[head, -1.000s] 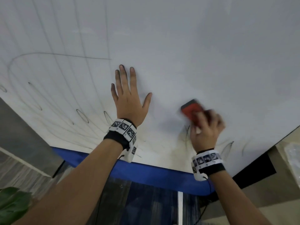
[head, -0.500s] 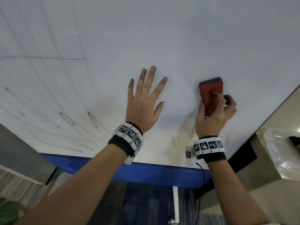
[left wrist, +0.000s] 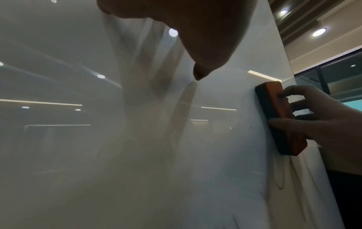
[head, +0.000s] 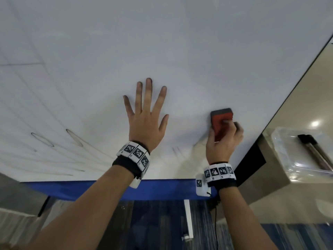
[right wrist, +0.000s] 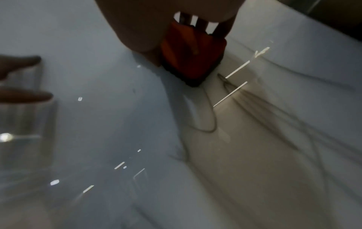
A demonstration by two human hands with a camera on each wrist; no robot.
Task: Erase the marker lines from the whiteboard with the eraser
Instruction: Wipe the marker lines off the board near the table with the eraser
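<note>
Over at the lower left of the head view, faint marker lines (head: 42, 139) remain on the whiteboard (head: 180, 51): two narrow loops and several long, thin strokes fanning up toward the upper left. A blue strip (head: 111, 189) runs along the board's bottom edge.

Just left of centre, the left hand (head: 146, 123) lies flat against the white surface, fingers straight and spread, fingertips darkened with smudge, holding nothing. A band of black-and-white marker tags (head: 135, 153) wraps its wrist.

Between the two hands, low on the board, a few short smeared strokes (head: 177, 150) show.

Right of centre, the right hand (head: 224, 139) grasps the eraser (head: 221, 121), thumb on its left side and fingers curled over its red back. From the left wrist view the eraser's dark felt face sits flush on the board, near the right edge. In the right wrist view, blurred grey loops and streaks (right wrist: 254, 100) lie just below and to the right of the eraser.

At the far right of the head view, beyond the board's edge, a clear plastic container (head: 302, 152) rests on a ledge with a dark object inside; what it is cannot be told.
</note>
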